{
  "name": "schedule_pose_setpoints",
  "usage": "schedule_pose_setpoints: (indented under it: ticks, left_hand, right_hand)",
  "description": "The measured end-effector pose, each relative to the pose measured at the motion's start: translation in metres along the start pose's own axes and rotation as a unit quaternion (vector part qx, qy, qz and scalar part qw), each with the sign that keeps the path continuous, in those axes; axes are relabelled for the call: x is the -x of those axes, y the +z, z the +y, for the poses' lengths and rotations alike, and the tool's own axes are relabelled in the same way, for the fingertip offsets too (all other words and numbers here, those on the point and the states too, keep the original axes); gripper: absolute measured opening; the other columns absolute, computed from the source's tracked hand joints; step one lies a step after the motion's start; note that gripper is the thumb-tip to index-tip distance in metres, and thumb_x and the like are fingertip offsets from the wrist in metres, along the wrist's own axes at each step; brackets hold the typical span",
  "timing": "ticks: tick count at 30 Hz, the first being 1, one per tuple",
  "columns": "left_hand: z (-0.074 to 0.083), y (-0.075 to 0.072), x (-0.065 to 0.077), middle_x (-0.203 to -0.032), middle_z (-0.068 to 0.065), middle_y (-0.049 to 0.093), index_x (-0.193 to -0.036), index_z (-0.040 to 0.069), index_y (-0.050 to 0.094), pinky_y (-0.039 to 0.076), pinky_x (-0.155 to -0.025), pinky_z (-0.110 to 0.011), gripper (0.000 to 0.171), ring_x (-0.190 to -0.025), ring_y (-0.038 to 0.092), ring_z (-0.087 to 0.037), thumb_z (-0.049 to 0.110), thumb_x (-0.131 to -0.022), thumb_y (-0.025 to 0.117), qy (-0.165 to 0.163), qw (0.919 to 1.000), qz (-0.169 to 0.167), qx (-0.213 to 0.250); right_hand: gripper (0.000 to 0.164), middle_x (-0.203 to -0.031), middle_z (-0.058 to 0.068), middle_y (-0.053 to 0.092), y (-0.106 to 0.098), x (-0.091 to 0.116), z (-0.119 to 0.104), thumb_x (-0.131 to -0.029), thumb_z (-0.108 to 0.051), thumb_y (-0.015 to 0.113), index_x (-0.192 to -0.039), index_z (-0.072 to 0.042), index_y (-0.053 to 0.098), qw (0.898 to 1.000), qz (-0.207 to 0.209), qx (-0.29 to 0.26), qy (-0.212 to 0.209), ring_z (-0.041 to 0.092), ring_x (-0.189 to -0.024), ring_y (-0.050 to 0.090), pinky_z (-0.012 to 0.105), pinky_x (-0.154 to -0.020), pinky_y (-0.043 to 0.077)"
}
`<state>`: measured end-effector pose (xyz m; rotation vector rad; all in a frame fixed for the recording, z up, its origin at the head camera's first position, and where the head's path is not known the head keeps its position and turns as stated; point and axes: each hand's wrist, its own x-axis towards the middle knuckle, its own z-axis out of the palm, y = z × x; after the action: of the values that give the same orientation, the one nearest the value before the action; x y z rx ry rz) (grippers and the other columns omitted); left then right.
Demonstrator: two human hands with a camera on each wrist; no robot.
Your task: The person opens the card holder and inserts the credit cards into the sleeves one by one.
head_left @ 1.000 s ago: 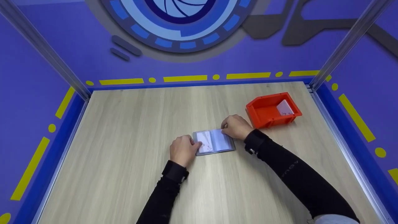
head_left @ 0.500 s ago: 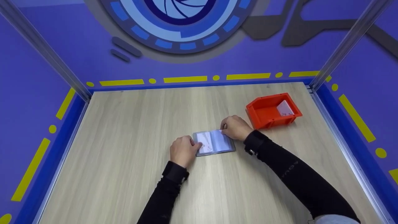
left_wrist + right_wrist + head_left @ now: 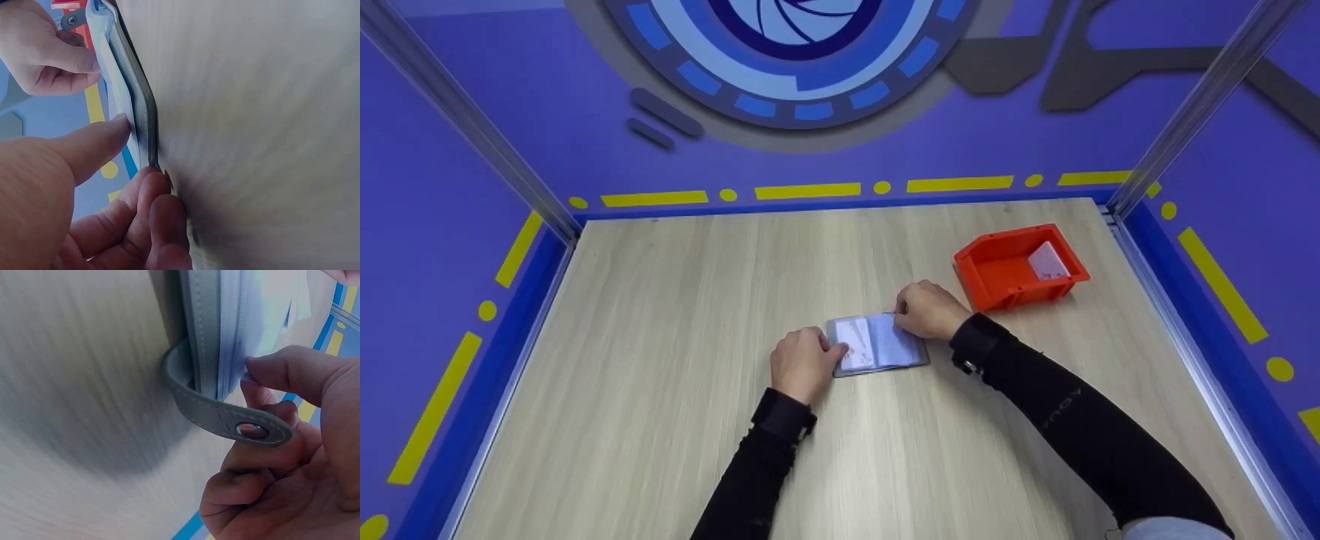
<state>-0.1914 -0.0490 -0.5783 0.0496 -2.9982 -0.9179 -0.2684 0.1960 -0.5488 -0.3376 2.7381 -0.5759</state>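
Observation:
A small card holder [image 3: 894, 346] with clear sleeves lies open on the table, a pale card [image 3: 853, 343] showing in its left side. My left hand [image 3: 802, 363] holds the left edge, thumb on top and fingers at the cover's rim, as the left wrist view shows. At the top right corner, my right hand [image 3: 931, 310] pinches the edge of a clear sleeve [image 3: 256, 332] between thumb and finger. The grey stitched strap [image 3: 197, 409] with its metal snap curls out from the cover against the right fingers.
Behind the right hand stands a red-orange bin [image 3: 997, 274] with a pale card [image 3: 1048, 261] inside. A blue printed wall [image 3: 840, 161] closes off the wooden table [image 3: 660, 300] at the back, with more panels at both sides.
The glare on the right-hand sleeve has faded slightly, and the right hand has shifted by a hair. My left hand keeps its place on the card holder.

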Motion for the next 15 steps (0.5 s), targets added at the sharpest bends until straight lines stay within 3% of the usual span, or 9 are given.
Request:
schedule_pose_setpoints:
  ticks: [6,15]
  left_hand:
    - [-0.0004,0.0004,0.0,-0.072,0.004,0.062,-0.073,0.017,0.066,0.039,-0.061,-0.032,0.039,-0.066,0.055,-0.014,0.042,-0.094,0.088,-0.001,1.0,-0.002,0.003]
    - [-0.0003,-0.0003,-0.0004,-0.073,0.003,0.063,-0.075,0.016,0.066,0.039,-0.062,-0.033,0.038,-0.066,0.056,-0.015,0.04,-0.095,0.087,-0.005,0.9999,-0.01,0.006]
  right_hand:
    - [0.022,-0.079,0.003,0.068,-0.0036,0.002,-0.002,-0.101,-0.026,0.071,-0.093,-0.009,0.081,1.0,-0.011,-0.012,0.024,0.022,-0.076,0.061,0.032,-0.069,0.048]
    - [0.022,-0.076,0.001,0.061,-0.0072,0.0013,-0.0095,-0.102,-0.027,0.068,-0.088,-0.012,0.077,0.996,0.005,-0.077,0.037,0.021,-0.076,0.06,0.032,-0.069,0.047]
